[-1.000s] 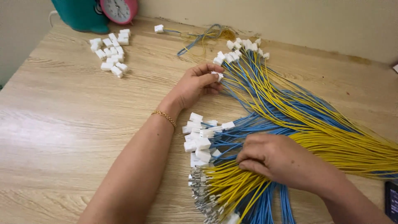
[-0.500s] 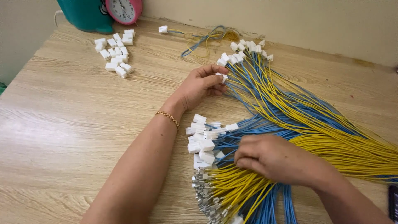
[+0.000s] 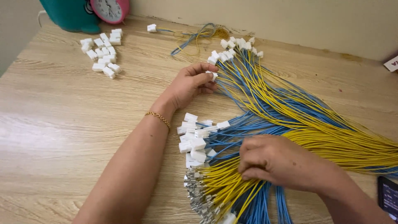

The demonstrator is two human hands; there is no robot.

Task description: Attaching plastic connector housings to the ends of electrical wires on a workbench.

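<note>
Head | left hand (image 3: 191,84) pinches white connector (image 3: 213,76) | right hand (image 3: 275,162) grips yellow wires (image 3: 232,182)

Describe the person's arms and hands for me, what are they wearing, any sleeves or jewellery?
Both forearms are bare, with no sleeves in view and no gloves. The left hand has a thin gold chain bracelet at the wrist. The right hand shows no bracelet or watch; no rings are visible on either hand.

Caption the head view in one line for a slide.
Left hand pinches a white connector on blue and yellow wires; right hand presses the bundle on a wooden table.
</note>
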